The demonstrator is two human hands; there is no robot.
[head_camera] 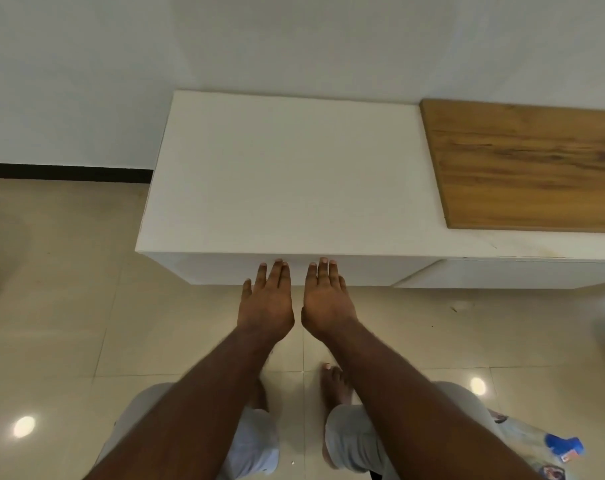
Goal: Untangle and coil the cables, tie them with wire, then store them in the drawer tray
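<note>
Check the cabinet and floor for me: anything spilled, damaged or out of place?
Mostly tidy. A faint brownish stain marks the white cabinet top near its front edge, right of both hands, and a crumpled plastic bag lies on the floor.

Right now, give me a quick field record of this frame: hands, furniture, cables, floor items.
left hand: left hand flat, fingers straight, tips against the front face of the white rectangular cabinet
right hand: right hand likewise flat, fingers straight against the same front face
drawer: front looks closed; no tray in view
cabinet top: brown wood-grain panel lies on the right part
cables: none in view
tie wire: none in view
floor: glossy beige tiled floor; blue object on a clear plastic bag at lower right, too blurred to identify
</note>
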